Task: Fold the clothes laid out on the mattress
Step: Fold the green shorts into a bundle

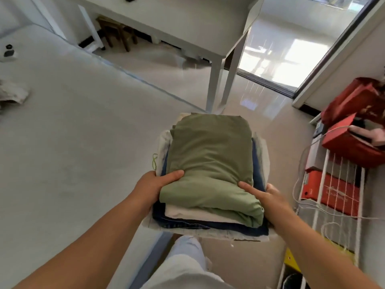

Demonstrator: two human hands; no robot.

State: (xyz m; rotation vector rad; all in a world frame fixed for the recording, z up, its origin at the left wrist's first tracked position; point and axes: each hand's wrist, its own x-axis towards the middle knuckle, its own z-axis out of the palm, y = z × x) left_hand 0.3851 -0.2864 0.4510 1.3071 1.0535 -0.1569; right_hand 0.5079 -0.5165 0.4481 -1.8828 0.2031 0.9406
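Observation:
A stack of folded clothes (210, 163) is held up in front of me, past the corner of the white mattress (73, 142). An olive-green garment lies on top, with cream, dark blue denim and pale striped pieces under it. My left hand (154, 188) grips the stack's left near side, thumb on the green cloth. My right hand (264, 197) grips the right near side, thumb pressed on top. A crumpled pale garment (12, 94) lies at the mattress's far left edge.
A white table (187, 24) stands ahead with a brown stool (116, 32) under it. A white wire rack (333, 205) with red boxes (354, 142) stands to the right. A sliding door (295, 57) opens onto a bright floor. Small dark objects (8, 51) sit on the mattress.

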